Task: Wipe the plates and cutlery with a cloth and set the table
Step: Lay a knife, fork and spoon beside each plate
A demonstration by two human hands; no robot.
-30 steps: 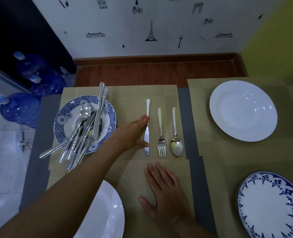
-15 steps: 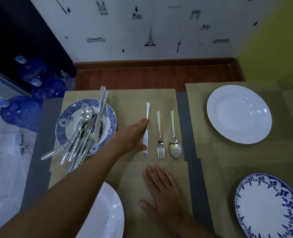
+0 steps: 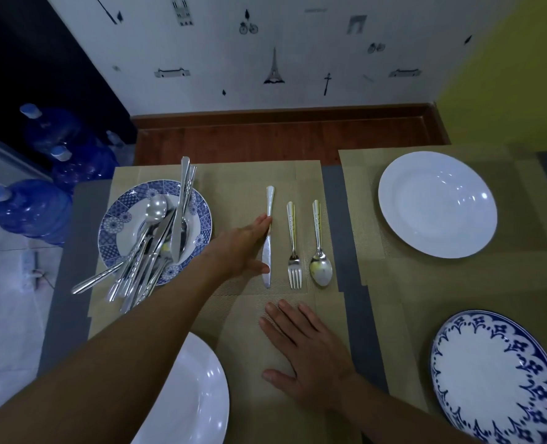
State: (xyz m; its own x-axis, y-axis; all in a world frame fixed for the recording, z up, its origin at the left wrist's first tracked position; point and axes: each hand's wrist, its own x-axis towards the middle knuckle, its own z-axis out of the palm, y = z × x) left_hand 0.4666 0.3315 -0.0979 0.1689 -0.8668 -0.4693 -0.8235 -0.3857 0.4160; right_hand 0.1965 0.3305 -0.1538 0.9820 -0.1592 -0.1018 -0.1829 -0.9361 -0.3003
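Far left of the frame: big blue water bottles (image 3: pixel 31 209) on the floor. Left-mid: a blue flower plate (image 3: pixel 111 229) w/ a heap of cutlery (image 3: pixel 152 251) on it. Some handles stick out over the rim. Btm left: a white plate (image 3: pixel 198 395), partly hidden by the arm.

The left hand (image 3: pixel 241 248) reaches in from the btm left to the mid of the frame. Its fingers are straight & close together, w/ the tips touching the left side of the knife (image 3: pixel 267 251). The thumb sits by the blade. It's not gripping.

The knife lies flat on the tan mat (image 3: pixel 233 187), handle pointing up. Just right of it lie a fork (image 3: pixel 294 248), then a spoon (image 3: pixel 320 251). All 3 are side by side, not touching.

Below them the right hand (image 3: pixel 307 354) lies flat on the mat, fingers straight & a bit spread, holding nothing.

Upper right: a 2nd white plate (image 3: pixel 437 205). Btm right: a blue-edged plate (image 3: pixel 493 376).
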